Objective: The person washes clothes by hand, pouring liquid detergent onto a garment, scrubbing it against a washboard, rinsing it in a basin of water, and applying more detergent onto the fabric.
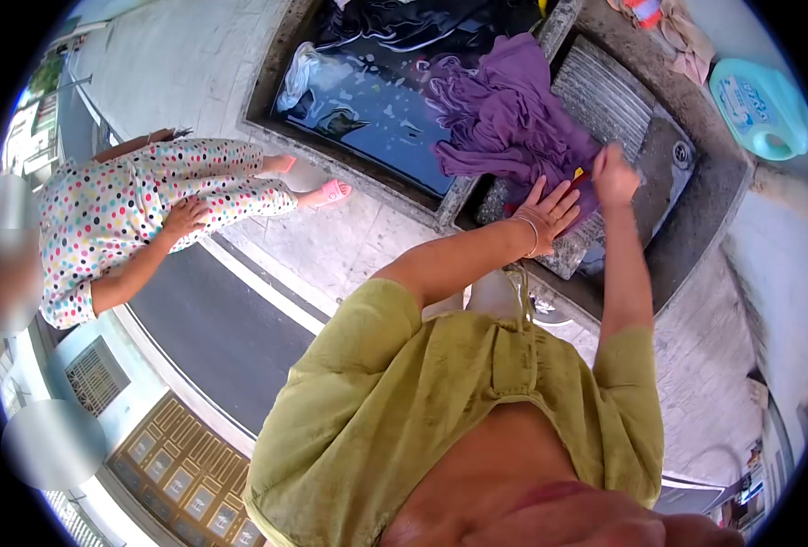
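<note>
Purple cloth (504,109) at both hands, draped across two stone basins

The purple cloth lies bunched over the divider (457,201) btwn the basins; its near end is at the hands, its bulk ahead & to their L. L hand (550,211), w/ a bracelet (536,235) at the wrist: open, fingers spread, palm down on the near end. R hand (615,173): closed in a fist at the cloth's R edge, gripping fabric. A small red-and-yellow patch (579,173) shows btwn the two; its nature is unclear.

Surroundings: the ribbed washboard (604,96) lies partly under the cloth, ridges exposed ahead of the hands. Cloth covers the middle of the divider. Turquoise bottle (755,105) w/ handle: just outside the R basin, nr its far R corner; beige fabric (686,41) lies beyond the far edge. To the L, well apart from the cloth, a 2nd person (139,196) in polka-dot clothes & pink sandals (334,190) is on the pavement, nr the road (226,310).

Containers: L basin (344,162) holds dark water w/ scattered suds, a pale cloth (299,75) by its L wall & dark fabric (395,23) toward the far end. R basin (706,214) holds the washboard, w/ a round metal fitting (683,153) to the R of it.
</note>
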A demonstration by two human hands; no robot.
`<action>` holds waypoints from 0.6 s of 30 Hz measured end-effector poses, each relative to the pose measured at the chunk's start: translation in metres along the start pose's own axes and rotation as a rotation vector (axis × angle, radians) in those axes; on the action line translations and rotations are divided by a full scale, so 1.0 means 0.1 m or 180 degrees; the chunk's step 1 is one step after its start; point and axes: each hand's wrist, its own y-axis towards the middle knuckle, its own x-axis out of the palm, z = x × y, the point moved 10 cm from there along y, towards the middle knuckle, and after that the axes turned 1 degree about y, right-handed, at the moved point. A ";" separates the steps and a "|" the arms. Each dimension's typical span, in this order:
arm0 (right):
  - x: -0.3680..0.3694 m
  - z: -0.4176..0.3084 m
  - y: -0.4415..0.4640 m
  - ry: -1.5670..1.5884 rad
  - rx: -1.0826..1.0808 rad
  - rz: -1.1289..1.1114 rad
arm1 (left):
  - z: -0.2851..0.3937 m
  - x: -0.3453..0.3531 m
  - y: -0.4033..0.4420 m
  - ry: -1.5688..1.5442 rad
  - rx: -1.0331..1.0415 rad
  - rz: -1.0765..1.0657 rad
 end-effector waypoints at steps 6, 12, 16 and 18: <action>-0.04 0.00 0.36 0.0495 0.0470 -0.0494 | -0.02 0.05 0.01 -0.0135 -0.0021 0.0226; -0.27 -0.05 0.02 0.0212 -0.0080 -0.0141 | -0.09 -0.51 -0.20 -0.1131 -0.0325 0.0963; 0.38 0.08 -0.23 0.3979 0.1529 -0.1775 | -0.18 -1.29 -0.83 -0.2889 -0.0231 0.2367; -0.14 -0.26 -0.31 0.5176 0.1820 -0.1797 | 0.06 -1.66 -0.97 -0.3075 0.0085 0.2525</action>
